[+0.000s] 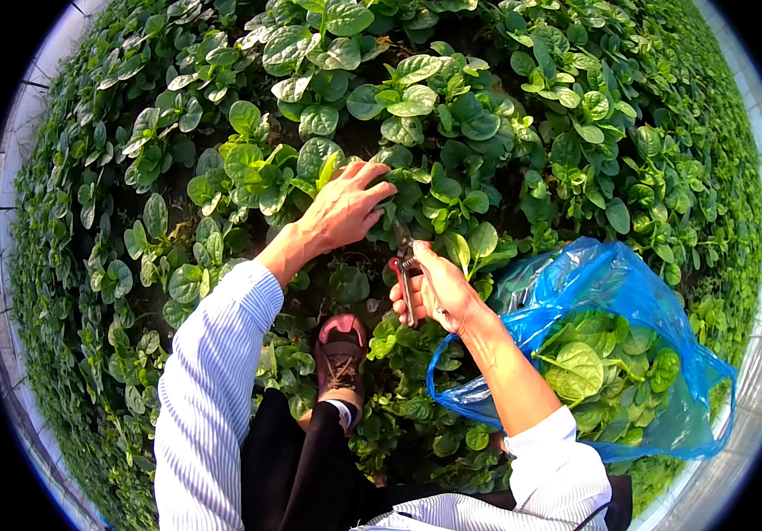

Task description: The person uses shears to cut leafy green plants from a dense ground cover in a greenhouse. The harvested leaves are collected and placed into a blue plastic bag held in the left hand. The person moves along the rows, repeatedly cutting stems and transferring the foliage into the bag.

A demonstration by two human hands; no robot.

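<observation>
My left hand (349, 204) reaches into the leafy green plants (413, 101) at the middle, its fingertips among the leaves; whether it grips a stem is hidden. Just below and to its right, my right hand (435, 287) holds a pair of pruning shears (405, 265) with a red part and a coil spring. The blades point up towards the leaves beside my left fingers. Beside my right forearm, a blue plastic bag (570, 279) lies with its mouth spread, and picked green leaves (575, 372) fill much of it.
Dense leafy plants spread on all sides, with dark soil between some of them. My shoe (341, 352) stands among low plants below my hands. Pale sheeting (746, 398) borders the bed at the right, and a pale edge (14, 166) curves along the left.
</observation>
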